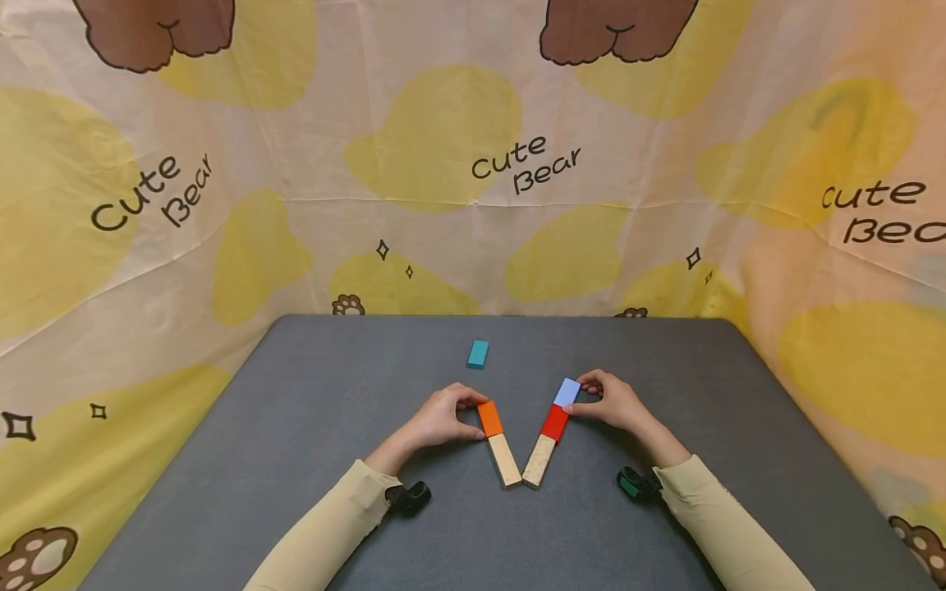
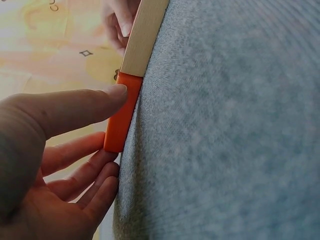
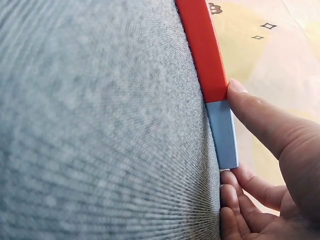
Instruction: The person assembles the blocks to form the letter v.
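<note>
Two rows of blocks lie on the grey table, forming a V that narrows toward the person. An orange block and a plain wooden block make up the left row. Along the right row come a light blue block, a red block and another plain wooden block, end to end. My left hand pinches the orange block, thumb on its side and a fingertip at its far end. With thumb near the red-blue joint and index at the far end, my right hand pinches the light blue block.
A teal block lies alone farther back on the grey table. Behind the table hangs a printed cloth with yellow patches and bear drawings. Dark straps with small devices sit at both wrists.
</note>
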### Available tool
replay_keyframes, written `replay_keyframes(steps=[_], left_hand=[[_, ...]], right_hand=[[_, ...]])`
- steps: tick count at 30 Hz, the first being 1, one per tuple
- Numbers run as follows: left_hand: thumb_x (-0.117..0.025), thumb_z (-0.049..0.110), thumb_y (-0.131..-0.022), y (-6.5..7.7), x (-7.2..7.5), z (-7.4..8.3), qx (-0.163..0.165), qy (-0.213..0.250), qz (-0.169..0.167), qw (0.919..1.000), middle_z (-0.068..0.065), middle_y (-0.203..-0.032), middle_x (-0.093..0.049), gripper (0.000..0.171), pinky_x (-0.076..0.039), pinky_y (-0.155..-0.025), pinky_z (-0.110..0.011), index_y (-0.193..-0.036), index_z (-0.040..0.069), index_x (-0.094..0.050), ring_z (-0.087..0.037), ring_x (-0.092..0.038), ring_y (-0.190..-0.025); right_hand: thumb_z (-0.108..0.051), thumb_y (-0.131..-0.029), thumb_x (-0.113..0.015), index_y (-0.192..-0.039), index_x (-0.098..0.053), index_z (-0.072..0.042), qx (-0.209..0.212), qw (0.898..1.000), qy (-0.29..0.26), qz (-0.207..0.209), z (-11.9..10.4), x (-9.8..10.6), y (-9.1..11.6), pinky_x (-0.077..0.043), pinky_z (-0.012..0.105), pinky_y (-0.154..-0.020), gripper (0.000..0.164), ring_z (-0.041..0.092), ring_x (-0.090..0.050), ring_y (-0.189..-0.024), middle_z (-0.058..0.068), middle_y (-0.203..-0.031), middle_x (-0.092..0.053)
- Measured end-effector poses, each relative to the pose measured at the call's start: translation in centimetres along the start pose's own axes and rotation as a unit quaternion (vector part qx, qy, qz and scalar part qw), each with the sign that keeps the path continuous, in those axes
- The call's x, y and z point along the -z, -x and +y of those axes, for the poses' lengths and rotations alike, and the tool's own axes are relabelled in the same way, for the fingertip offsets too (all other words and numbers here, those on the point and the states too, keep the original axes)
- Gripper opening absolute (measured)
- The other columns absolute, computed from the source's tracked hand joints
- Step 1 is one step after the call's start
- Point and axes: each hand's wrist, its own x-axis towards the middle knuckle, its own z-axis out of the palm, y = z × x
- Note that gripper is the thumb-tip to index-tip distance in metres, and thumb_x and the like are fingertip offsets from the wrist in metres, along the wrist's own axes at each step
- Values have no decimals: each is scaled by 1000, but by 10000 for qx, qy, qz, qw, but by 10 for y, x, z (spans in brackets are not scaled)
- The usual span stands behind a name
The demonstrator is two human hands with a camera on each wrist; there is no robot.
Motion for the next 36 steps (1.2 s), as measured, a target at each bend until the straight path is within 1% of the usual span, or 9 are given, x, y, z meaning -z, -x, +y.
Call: replay_keyframes(steps=[5,12,17,20,24,28,32,36], left_hand=[[-84,20,-70,0,0,0,-13,-13,13,10000,-5,-108,-61,51,-48,-93,-36,-117,10,-66,-17,-58,-101],[-83,21,-71,0,2,3,-62,-81,-74,9999,-5,-109,-61,51,-47,-93,-37,-118,9,-66,-19,-57,-101],[-82,22,-73,-1,4,0,10,48,-161,9999,-5,-110,-61,51,-47,-94,-37,-119,10,-65,-17,-57,-102],[-81,23,-74,-2,5,-1,20,216,-164,9996,-5,-110,-62,49,-48,-93,-37,-118,9,-66,-18,-58,-101],[-80,24,-76,-7,8,-6,34,397,-44,9992,-5,-108,-63,44,-49,-91,-38,-116,9,-67,-19,-61,-100],[-80,25,-76,-15,10,-11,11,403,168,9990,-3,-108,-65,42,-51,-89,-37,-114,10,-68,-18,-63,-98],[-81,27,-75,-23,13,-16,22,405,334,9986,-4,-108,-66,45,-51,-88,-37,-114,10,-69,-19,-63,-97],[-82,28,-73,-30,16,-19,140,464,449,9978,-4,-109,-66,48,-50,-88,-39,-116,10,-68,-20,-62,-98]], right_hand=[[-40,-73,-80,-115,-58,0,55,10000,17,7,0,1,0,-46,47,-92,63,31,-56,-102,18,-111,-61],[-40,-73,-80,-116,-58,-1,-26,10000,2,9,0,1,0,-46,47,-93,62,30,-55,-103,17,-112,-60],[-40,-74,-80,-116,-58,0,-45,10000,6,24,-1,1,1,-46,47,-93,62,30,-55,-103,17,-112,-60],[-39,-74,-80,-116,-58,0,-6,10000,18,46,0,0,1,-45,47,-93,62,30,-55,-102,17,-112,-60],[-40,-73,-80,-115,-58,0,32,10000,21,69,2,0,-1,-46,47,-93,62,30,-56,-102,17,-112,-61],[-40,-73,-81,-114,-59,-1,30,10000,2,88,3,-1,-1,-46,46,-92,61,29,-56,-101,16,-111,-61],[-40,-73,-81,-114,-59,-1,9,10000,-11,79,3,-1,0,-46,46,-92,61,28,-55,-100,16,-110,-61],[-40,-73,-80,-115,-58,-1,2,10000,-29,80,3,-1,0,-46,46,-93,61,29,-55,-101,16,-111,-61]])
